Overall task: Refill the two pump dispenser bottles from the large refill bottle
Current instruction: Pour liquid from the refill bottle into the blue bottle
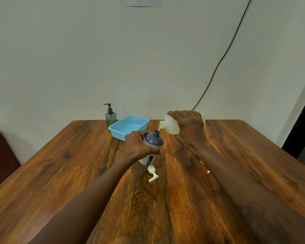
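Head view: pour in hand, spill risk at the neck

Left hand [139, 147] grasps the purple-and-white dispenser bottle [153, 140] at table centre, tilted, neck open. Right hand [188, 129] clasps the refill bottle [171, 127] at its 2 o'clock, spout just above the neck, thin stream showing. The mouth is narrow, so a steeper tip or a wobble would likely overshoot onto the table [165, 208]. Green pump bottle [111, 117] stands at 11 o'clock, pump on.

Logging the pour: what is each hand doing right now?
Left hand: grips the purple-topped dispenser bottle.
Right hand: grips the tilted refill bottle.
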Action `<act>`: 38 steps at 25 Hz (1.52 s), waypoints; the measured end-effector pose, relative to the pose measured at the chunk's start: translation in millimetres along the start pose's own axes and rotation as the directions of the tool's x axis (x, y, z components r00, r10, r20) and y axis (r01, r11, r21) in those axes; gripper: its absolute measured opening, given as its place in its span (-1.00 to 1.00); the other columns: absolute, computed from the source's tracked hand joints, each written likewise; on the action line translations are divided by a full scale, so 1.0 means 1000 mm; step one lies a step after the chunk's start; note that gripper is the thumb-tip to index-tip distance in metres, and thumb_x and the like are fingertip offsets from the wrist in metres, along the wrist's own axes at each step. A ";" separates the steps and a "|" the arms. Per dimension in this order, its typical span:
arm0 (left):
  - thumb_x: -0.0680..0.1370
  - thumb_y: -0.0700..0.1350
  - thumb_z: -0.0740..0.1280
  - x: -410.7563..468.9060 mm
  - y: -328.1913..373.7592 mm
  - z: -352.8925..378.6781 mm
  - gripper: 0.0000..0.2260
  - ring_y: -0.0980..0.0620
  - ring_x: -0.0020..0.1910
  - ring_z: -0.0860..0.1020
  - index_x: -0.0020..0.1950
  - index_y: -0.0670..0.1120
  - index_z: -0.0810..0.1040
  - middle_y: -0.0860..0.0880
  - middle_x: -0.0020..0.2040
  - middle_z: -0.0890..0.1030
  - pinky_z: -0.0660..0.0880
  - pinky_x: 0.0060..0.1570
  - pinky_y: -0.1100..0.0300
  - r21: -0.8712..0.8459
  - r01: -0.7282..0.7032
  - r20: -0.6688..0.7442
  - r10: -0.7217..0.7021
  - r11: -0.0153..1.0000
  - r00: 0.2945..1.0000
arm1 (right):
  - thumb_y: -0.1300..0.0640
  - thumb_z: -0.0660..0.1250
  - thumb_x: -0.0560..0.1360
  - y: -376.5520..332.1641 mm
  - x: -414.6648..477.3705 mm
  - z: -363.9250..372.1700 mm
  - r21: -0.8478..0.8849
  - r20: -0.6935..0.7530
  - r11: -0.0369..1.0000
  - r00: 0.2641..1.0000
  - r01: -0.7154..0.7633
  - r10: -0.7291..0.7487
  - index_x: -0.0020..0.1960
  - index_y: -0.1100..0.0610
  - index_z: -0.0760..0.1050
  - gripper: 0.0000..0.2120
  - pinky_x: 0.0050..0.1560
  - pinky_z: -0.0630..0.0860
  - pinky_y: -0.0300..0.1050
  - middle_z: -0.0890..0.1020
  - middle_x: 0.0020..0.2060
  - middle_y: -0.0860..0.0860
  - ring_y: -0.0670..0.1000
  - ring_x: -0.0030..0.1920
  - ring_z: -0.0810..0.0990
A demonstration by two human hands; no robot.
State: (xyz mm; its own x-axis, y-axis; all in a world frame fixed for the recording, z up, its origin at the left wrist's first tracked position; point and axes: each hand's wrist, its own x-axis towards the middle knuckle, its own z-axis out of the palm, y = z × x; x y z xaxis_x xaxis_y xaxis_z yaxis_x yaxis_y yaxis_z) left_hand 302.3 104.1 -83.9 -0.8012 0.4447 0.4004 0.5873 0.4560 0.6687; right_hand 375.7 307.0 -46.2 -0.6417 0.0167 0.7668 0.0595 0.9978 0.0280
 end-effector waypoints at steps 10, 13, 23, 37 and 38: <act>0.19 0.09 0.67 -0.001 -0.001 0.000 -0.52 0.20 -0.10 0.60 0.02 0.16 0.58 0.13 -0.09 0.65 0.63 -0.09 0.19 -0.019 -0.003 0.013 0.004 1.000 1.000 | 0.22 0.65 0.13 0.001 0.000 0.001 0.014 0.001 1.000 1.000 0.007 -0.007 0.33 0.05 0.55 -0.23 0.16 0.48 0.13 0.69 0.15 0.05 0.17 0.11 0.63; 0.18 0.08 0.68 -0.001 0.000 0.000 -0.52 0.20 -0.10 0.60 0.01 0.17 0.57 0.13 -0.09 0.65 0.64 -0.06 0.15 -0.030 0.001 0.015 -0.001 1.000 1.000 | 0.22 0.65 0.13 0.001 0.000 0.000 0.016 0.008 1.000 1.000 0.008 -0.009 0.33 0.05 0.55 -0.23 0.17 0.47 0.14 0.68 0.16 0.06 0.17 0.12 0.63; 0.18 0.07 0.67 -0.003 -0.001 0.000 -0.54 0.21 -0.11 0.60 -0.01 0.16 0.59 0.13 -0.11 0.66 0.65 -0.06 0.12 -0.032 -0.007 0.015 0.007 0.999 1.000 | 0.22 0.66 0.11 0.002 -0.002 0.001 0.006 0.009 1.000 1.000 0.017 -0.017 0.33 0.05 0.56 -0.21 0.17 0.47 0.12 0.69 0.15 0.06 0.17 0.12 0.64; 0.18 0.05 0.68 -0.004 -0.003 0.001 -0.52 0.19 -0.10 0.61 0.02 0.14 0.59 0.12 -0.08 0.67 0.62 -0.10 0.23 -0.028 0.005 0.036 -0.004 1.000 0.999 | 0.22 0.67 0.13 0.002 -0.001 0.005 0.005 0.025 1.000 0.999 0.025 -0.026 0.35 0.05 0.55 -0.20 0.20 0.46 0.15 0.68 0.18 0.06 0.17 0.15 0.61; 0.18 0.05 0.68 -0.004 -0.003 0.001 -0.53 0.18 -0.10 0.62 0.01 0.14 0.59 0.12 -0.09 0.67 0.60 -0.12 0.26 -0.029 0.005 0.036 -0.004 1.000 0.999 | 0.23 0.67 0.13 0.002 -0.002 0.006 0.007 0.024 1.000 0.999 0.027 -0.027 0.35 0.05 0.55 -0.20 0.20 0.45 0.15 0.67 0.18 0.06 0.17 0.16 0.61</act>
State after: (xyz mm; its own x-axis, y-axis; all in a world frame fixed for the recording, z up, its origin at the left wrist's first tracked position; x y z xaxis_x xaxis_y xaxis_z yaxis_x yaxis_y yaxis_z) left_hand 303.4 101.4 -88.1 -0.7991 0.4705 0.3744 0.5793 0.4355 0.6890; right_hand 372.4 309.1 -51.1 -0.6611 -0.0087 0.7503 0.0372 0.9983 0.0443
